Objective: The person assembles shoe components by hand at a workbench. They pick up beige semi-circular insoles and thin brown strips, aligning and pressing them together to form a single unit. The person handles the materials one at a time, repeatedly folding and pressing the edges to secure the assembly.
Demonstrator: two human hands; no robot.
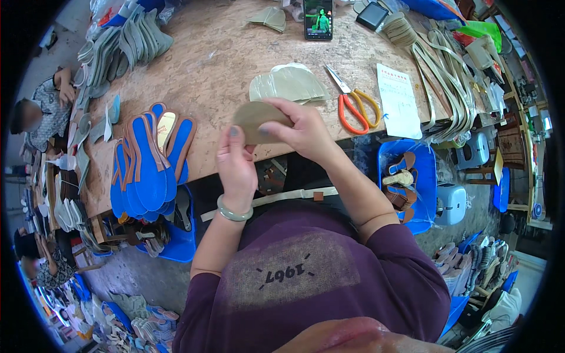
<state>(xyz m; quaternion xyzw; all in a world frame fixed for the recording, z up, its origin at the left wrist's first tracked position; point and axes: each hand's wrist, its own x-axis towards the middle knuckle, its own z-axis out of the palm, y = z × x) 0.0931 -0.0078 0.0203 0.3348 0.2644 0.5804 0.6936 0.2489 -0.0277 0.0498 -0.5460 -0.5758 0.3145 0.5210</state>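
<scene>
Above the front edge of the workbench, a flat olive-beige piece with a rounded edge (250, 116), like a cut shoe part, is held between both hands. My left hand (236, 167), with a pale bangle on its wrist, pinches its lower left side. At its right side my right hand (306, 132) grips it, thumb on top and the fingers partly hidden behind. Just beyond lies a stack of similar beige pieces (288, 84). To the right of the stack rest scissors (352, 109) with one red and one yellow handle, blades parted.
Blue-topped insoles (147, 182) pile at the bench's left edge. A written paper sheet (399, 100) and long strips (450, 88) lie right. A phone (318, 20) stands at the back. A blue bin (426, 194) with sandals stands below right. Other people sit far left.
</scene>
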